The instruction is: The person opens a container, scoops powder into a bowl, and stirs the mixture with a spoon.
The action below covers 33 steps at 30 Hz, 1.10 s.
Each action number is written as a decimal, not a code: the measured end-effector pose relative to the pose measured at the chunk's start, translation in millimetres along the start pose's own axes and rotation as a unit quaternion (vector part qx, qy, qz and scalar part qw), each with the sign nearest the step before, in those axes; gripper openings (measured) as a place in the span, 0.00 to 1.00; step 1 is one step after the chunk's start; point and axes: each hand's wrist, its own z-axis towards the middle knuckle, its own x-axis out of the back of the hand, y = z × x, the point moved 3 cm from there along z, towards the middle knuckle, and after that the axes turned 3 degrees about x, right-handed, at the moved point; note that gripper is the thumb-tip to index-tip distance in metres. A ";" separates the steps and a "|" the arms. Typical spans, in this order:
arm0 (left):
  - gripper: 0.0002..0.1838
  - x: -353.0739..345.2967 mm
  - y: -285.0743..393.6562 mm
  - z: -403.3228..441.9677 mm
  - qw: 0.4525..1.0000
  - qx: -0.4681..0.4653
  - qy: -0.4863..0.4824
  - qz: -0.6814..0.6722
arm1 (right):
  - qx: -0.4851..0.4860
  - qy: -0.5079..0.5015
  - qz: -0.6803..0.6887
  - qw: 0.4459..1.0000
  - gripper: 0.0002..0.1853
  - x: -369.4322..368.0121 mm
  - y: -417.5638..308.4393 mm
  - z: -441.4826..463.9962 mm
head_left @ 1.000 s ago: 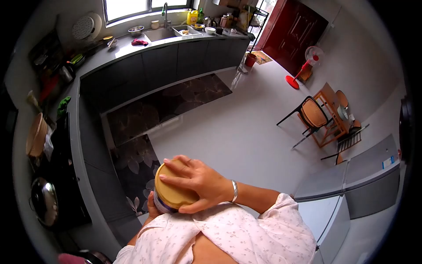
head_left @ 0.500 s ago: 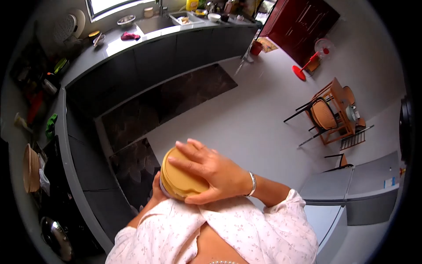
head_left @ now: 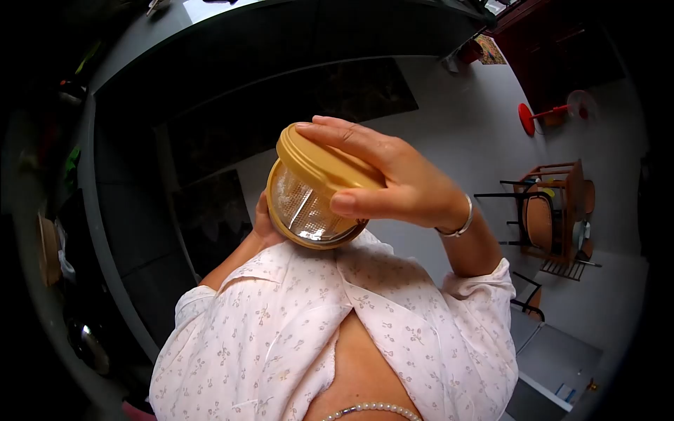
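A round container (head_left: pixel 303 210) with a yellow rim is held in front of my chest. Its mouth faces up towards me and shows a shiny, perforated metal inside. My left hand (head_left: pixel 264 223) is wrapped round the container's left side, with most of its fingers hidden behind it. A yellow lid (head_left: pixel 316 163) is tilted over the mouth, raised at the lower left and covering the upper right part. My right hand (head_left: pixel 393 172) grips this lid, its thumb on the near edge and its fingers over the far side.
Dark cabinets and a counter (head_left: pixel 133 49) curve along the left and far side. Dark mats (head_left: pixel 365 88) lie on the floor. To the right are a red fan (head_left: pixel 526 119), a wooden table (head_left: pixel 572 196) with chairs, and a grey fridge (head_left: pixel 562 351).
My right hand has lifted the lid off the container and tilted it, so the inside now shows. Both hands and the container sit higher in view, and the view has tipped downward.
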 end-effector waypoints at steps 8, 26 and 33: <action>0.33 10.6 77.7 141.4 0.999 0.030 0.013 -0.014 | -0.056 0.009 0.195 0.979 0.40 118.9 62.1 100.8; 0.32 12.5 235.0 425.9 0.995 0.060 0.064 -0.044 | -0.079 0.187 0.549 0.811 0.39 325.3 236.3 261.1; 0.31 5.7 235.3 539.9 0.992 0.014 0.093 -0.078 | -0.061 0.210 0.561 0.799 0.29 374.2 321.6 296.9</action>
